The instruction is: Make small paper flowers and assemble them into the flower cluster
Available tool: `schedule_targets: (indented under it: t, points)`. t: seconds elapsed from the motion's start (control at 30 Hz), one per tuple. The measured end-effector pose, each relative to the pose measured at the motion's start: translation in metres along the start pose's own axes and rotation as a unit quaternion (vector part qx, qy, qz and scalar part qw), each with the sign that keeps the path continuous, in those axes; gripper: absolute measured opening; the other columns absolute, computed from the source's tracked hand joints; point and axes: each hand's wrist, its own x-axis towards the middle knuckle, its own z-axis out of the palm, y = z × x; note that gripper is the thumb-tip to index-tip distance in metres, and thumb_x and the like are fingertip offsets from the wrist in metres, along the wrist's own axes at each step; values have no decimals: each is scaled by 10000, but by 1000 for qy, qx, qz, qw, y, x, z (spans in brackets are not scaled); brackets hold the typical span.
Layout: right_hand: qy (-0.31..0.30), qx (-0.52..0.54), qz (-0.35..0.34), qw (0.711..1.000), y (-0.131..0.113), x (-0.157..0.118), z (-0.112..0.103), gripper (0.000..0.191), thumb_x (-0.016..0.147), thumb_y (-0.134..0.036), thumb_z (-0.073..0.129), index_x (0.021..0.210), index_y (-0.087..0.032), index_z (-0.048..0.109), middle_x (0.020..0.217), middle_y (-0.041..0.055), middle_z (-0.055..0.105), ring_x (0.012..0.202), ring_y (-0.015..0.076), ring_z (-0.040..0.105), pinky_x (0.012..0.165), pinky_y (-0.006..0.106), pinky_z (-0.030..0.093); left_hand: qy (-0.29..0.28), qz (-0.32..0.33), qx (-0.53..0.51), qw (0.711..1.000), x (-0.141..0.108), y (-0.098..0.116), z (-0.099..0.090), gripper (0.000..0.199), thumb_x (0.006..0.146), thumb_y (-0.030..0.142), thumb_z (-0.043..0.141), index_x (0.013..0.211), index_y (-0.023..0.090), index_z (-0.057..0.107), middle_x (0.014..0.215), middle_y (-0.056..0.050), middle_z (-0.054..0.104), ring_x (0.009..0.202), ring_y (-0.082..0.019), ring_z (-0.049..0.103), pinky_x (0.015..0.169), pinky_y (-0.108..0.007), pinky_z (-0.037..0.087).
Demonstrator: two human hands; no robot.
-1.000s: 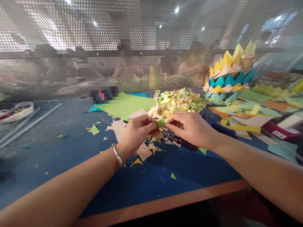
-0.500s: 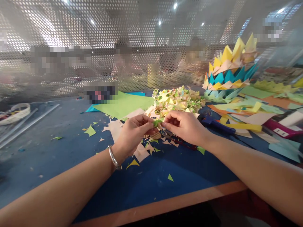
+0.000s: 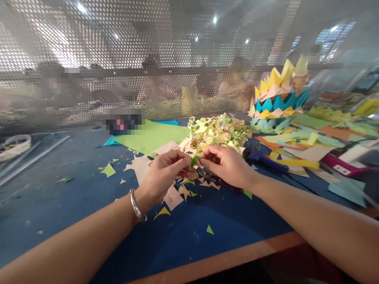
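Between my two hands is a small green piece of paper [image 3: 194, 161], curled or folded. My left hand [image 3: 166, 173], with a silver bangle at the wrist, pinches its left side. The fingertips of my right hand [image 3: 226, 163] are closed at its right side, next to a bit of pale pink. Just behind the hands rises a heap of small folded paper pieces [image 3: 220, 130] in cream, yellow, green and pink. Pink paper scraps [image 3: 172, 197] lie under and left of my hands on the blue tabletop [image 3: 118, 244]. A dark tool with red parts is half hidden below my right hand.
A blue glue gun [image 3: 266, 161] with a cord lies to the right, near a magenta-and-white power strip [image 3: 340, 165]. A tiered paper crown shape [image 3: 278, 96] stands behind. Green sheets [image 3: 154, 136] lie at centre left, clear rods [image 3: 38, 157] far left. A perforated metal screen [image 3: 118, 79] closes the back.
The green paper has turned between my fingers and now shows a more upright, pointed edge. Both hands stay close together. The whole view has shifted slightly.
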Motion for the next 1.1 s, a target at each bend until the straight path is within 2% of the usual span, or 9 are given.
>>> schedule_targets:
  t: [0.2, 0.33, 0.53, 0.77, 0.93, 1.1]
  points:
    - [7, -10, -7, 1000, -1, 0, 1, 162, 889, -284, 614, 779, -165, 605, 649, -16, 583, 562, 79, 505, 518, 226, 398, -5, 73, 109, 991, 2, -7, -2, 153, 789, 249, 664, 903, 170, 600, 744, -20, 675, 676, -177, 714, 671, -326, 602]
    - [8, -5, -4, 1000, -2, -1, 3, 147, 876, -271, 622, 776, -165, 608, 637, -21, 577, 554, 77, 501, 504, 221, 389, 22, 99, 147, 984, 3, -8, -1, 181, 773, 204, 637, 942, 187, 574, 713, -12, 660, 637, -188, 715, 600, -323, 591]
    - [6, -10, -9, 1000, -3, -3, 5, 146, 873, -273, 621, 783, -158, 614, 649, -13, 599, 558, 82, 522, 505, 217, 397, 28, 124, 179, 976, 3, -10, -3, 220, 757, 193, 646, 964, 190, 572, 733, -9, 646, 613, -170, 697, 561, -305, 573]
    - [9, -5, -17, 1000, -5, -4, 6, 143, 883, -275, 614, 801, -158, 627, 673, -8, 617, 568, 81, 530, 511, 213, 407, 20, 108, 138, 984, 4, -12, 1, 288, 705, 194, 685, 960, 180, 551, 803, 0, 610, 632, -157, 701, 584, -294, 574]
    - [4, 28, -13, 1000, -5, -6, 7, 136, 881, -283, 619, 832, -159, 644, 658, -15, 615, 551, 78, 534, 499, 206, 406, 21, 112, 153, 982, 2, -11, 1, 286, 700, 204, 687, 964, 172, 581, 876, -19, 631, 648, -143, 688, 597, -291, 565]
    - [-12, 60, -9, 998, -5, -7, 8, 132, 884, -274, 604, 888, -153, 657, 648, -21, 617, 528, 72, 538, 494, 203, 416, 11, 90, 178, 980, 0, -8, 1, 214, 722, 211, 674, 922, 166, 610, 738, -21, 675, 644, -165, 685, 579, -291, 543]
